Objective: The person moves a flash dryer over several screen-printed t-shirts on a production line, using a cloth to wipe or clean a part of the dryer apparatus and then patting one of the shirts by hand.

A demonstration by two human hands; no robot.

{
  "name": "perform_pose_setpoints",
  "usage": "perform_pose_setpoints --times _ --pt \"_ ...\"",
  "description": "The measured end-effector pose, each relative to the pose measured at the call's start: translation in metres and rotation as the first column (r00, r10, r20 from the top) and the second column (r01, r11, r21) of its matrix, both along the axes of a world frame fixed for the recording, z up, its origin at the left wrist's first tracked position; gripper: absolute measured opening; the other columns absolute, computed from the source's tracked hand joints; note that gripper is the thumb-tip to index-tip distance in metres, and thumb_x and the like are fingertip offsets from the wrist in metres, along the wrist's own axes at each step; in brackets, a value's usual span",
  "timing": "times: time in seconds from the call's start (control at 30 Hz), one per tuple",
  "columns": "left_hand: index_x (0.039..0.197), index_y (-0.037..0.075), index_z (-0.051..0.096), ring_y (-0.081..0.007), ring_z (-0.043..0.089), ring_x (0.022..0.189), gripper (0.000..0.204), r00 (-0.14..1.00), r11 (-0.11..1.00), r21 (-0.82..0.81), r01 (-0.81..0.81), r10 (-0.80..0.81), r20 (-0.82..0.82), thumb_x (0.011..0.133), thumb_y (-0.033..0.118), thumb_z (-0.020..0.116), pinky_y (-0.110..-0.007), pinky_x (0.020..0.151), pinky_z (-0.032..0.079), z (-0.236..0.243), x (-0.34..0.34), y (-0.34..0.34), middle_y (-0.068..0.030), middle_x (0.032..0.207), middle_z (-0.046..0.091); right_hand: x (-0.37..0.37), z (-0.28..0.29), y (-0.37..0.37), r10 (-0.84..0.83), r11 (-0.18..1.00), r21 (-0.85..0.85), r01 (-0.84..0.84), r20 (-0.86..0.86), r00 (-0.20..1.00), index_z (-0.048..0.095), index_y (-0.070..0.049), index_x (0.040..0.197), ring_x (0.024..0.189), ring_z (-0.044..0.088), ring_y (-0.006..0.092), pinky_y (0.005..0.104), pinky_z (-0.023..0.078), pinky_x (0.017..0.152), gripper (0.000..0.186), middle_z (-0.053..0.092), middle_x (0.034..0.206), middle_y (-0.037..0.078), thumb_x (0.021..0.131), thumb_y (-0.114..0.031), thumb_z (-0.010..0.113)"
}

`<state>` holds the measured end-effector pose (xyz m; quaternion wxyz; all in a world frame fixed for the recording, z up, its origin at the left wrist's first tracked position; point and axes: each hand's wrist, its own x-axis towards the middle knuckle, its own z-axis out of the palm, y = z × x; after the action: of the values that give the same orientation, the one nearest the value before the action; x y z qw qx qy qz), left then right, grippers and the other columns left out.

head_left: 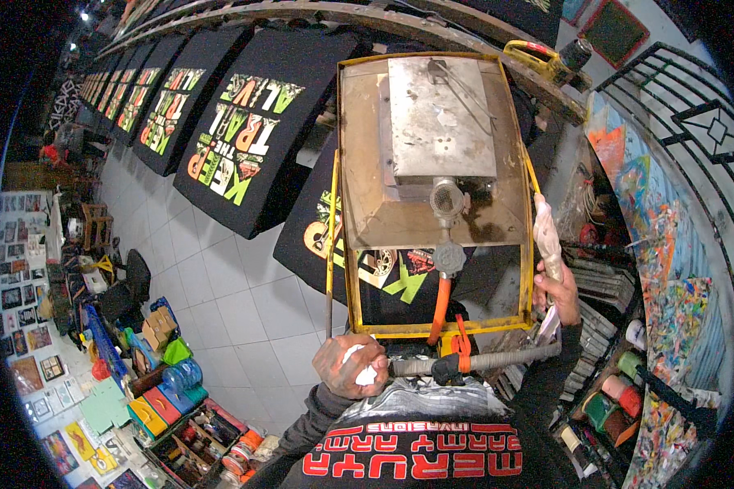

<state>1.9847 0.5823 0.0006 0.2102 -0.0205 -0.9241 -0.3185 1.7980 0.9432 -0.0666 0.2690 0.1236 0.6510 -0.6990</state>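
In front of me is a yellow-framed metal heater (448,122) with a grey box on top, a metal fitting and an orange hose (441,308). A grey wrapped handle bar (506,359) crosses its near end. My left hand (351,365) is closed in a fist at the bar's left end, with white material showing between the fingers. My right hand (556,293) curls around the pale wrapped grip (546,232) on the heater's right side. Beneath the heater lies a black printed T-shirt (314,232), partly covered by it.
More black printed shirts (240,130) lie on sloping boards in a row to the far left. A yellow power tool (538,59) rests on the rail at back right. Shelves with paint tubs (620,391) stand at right, and crates (196,440) at lower left beside a tiled floor (245,318).
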Motion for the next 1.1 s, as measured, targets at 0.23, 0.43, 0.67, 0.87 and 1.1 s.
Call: perform_pose_setpoints --times 0.23,0.43,0.67,0.87,1.1 --pt "0.087 0.014 0.065 -0.0202 0.064 0.067 0.028 0.976 0.976 0.093 0.197 -0.205 0.077 0.069 0.028 0.083 -0.033 0.058 0.051 0.016 -0.009 -0.010 -0.0012 0.085 0.065 -0.001 -0.006 0.005 0.049 0.998 0.039 -0.048 -0.010 0.999 0.051 -0.006 0.111 0.043 0.051 0.0134 0.0304 0.044 0.040 0.029 0.055 0.066 0.003 0.087 -0.009 0.067" --pt "0.092 0.013 0.064 -0.0215 0.066 0.073 0.039 0.912 0.917 0.098 0.387 -0.396 0.108 0.071 0.038 0.085 -0.032 0.062 0.053 0.021 -0.012 -0.022 -0.0035 0.090 0.063 -0.002 -0.012 0.010 0.082 0.994 0.082 -0.078 -0.054 0.995 0.056 -0.005 0.110 0.044 0.053 0.0139 0.0292 0.044 0.042 0.031 0.058 0.067 0.003 0.085 -0.016 0.071" --pt "0.122 0.014 0.051 -0.0296 0.063 0.099 0.064 0.726 0.799 0.111 0.591 -0.587 0.358 0.064 0.012 0.079 -0.039 0.070 0.056 0.015 -0.013 -0.058 -0.0092 0.115 0.053 0.000 0.005 -0.006 0.044 0.965 0.261 -0.009 -0.129 0.991 0.057 -0.004 0.117 0.046 0.048 0.0075 0.0240 0.041 0.044 0.036 0.052 0.067 -0.002 0.087 -0.019 0.070" --pt "0.124 0.014 0.049 -0.0349 0.064 0.097 0.060 0.621 0.673 0.303 0.675 -0.740 0.259 0.070 0.013 0.076 -0.043 0.073 0.057 0.003 -0.018 -0.070 -0.0119 0.114 0.055 0.008 -0.008 0.017 0.113 0.982 0.164 -0.090 -0.136 0.984 0.056 -0.005 0.124 0.052 0.048 0.0092 0.0277 0.044 0.052 0.036 0.051 0.068 -0.002 0.092 -0.021 0.063" --pt "0.125 0.014 0.046 -0.0404 0.063 0.093 0.062 0.571 0.621 0.270 0.735 -0.783 0.247 0.069 0.013 0.074 -0.049 0.069 0.055 -0.014 -0.021 -0.071 -0.0146 0.107 0.055 0.014 -0.022 0.038 0.076 0.980 0.189 -0.070 -0.028 0.997 0.059 -0.005 0.125 0.076 0.057 0.0139 0.0315 0.049 0.069 0.038 0.059 0.091 0.003 0.092 -0.025 0.062"
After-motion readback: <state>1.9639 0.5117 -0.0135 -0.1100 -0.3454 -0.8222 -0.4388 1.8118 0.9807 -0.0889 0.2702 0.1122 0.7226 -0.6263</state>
